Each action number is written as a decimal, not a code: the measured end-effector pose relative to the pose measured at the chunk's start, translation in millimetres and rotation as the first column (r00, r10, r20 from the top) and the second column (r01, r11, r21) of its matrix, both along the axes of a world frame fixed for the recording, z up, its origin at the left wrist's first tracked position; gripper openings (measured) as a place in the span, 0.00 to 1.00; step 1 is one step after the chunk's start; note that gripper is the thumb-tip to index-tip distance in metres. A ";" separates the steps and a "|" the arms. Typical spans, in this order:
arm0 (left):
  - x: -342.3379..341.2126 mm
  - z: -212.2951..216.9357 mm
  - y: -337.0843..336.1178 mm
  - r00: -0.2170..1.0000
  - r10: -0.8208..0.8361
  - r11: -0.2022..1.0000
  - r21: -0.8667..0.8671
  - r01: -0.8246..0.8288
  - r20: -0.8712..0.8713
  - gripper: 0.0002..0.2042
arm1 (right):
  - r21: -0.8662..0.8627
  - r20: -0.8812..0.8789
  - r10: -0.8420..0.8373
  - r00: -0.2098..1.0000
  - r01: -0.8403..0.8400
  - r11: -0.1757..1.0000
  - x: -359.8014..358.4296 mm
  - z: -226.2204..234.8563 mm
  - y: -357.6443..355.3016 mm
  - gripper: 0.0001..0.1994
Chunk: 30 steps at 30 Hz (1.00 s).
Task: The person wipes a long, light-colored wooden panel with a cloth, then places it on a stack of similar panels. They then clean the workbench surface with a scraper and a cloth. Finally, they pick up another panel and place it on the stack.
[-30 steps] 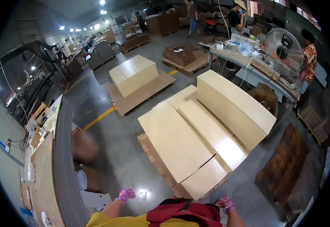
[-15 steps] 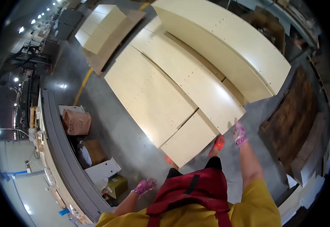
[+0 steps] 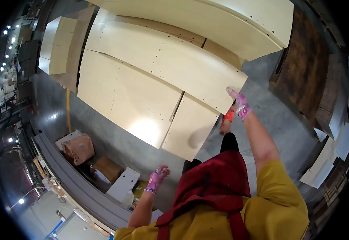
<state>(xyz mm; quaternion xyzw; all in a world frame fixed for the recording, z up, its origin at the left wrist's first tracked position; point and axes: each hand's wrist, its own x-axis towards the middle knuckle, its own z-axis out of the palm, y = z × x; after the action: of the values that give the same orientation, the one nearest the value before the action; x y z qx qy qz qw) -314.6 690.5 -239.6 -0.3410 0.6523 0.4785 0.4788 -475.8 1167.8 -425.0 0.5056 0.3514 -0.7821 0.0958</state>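
My right hand (image 3: 239, 103), in a pink glove, reaches forward and touches the near corner of a long pale plywood panel (image 3: 170, 64) on top of a stack; whether it grips the edge is unclear. My left hand (image 3: 157, 179), also in a pink glove, hangs free at my side with loosely curled fingers and holds nothing. More pale panels (image 3: 130, 100) lie flat on the stack below and left of the long one. I wear a yellow shirt and a red apron, and one orange shoe (image 3: 228, 118) shows just under my right hand.
A second stack of pale boards (image 3: 58, 44) sits at far left. Dark brown boards (image 3: 306, 68) lie at right. A grey conveyor (image 3: 74, 188) curves along the lower left, with cardboard boxes (image 3: 80, 148) and a white box (image 3: 122, 184) beside it on the concrete floor.
I have stepped close to the panel stack and bent over it. My right hand has gone forward onto the corner of the long panel; my left hand stays at my side.
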 end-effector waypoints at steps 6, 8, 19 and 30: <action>-45.4 -19.9 18.6 0.998 0.056 0.998 -0.016 -0.057 -0.042 0.20 | -0.062 -0.117 -0.063 0.991 0.056 0.996 62.0 51.2 -60.3 0.26; -67.4 -40.1 31.0 0.991 0.103 0.994 0.032 -0.101 -0.083 0.19 | -0.002 -0.067 -0.058 0.996 0.058 0.998 84.3 63.6 -74.5 0.27; -252.6 -88.9 42.5 0.769 0.285 0.958 0.195 -0.210 -0.572 0.27 | -0.077 -0.027 -0.127 0.992 0.125 0.989 235.3 37.9 58.6 0.26; -471.4 -81.8 72.8 0.585 -0.608 0.742 -0.646 0.178 -0.537 0.35 | 0.108 0.003 -0.353 0.936 0.351 0.930 236.7 32.5 95.3 0.34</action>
<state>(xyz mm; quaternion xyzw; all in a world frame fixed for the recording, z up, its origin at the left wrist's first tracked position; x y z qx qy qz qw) -786.0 763.3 -321.4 -0.0811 0.9504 0.2493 0.1673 -239.2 1263.1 -392.5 0.5733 0.2949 -0.7613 -0.0688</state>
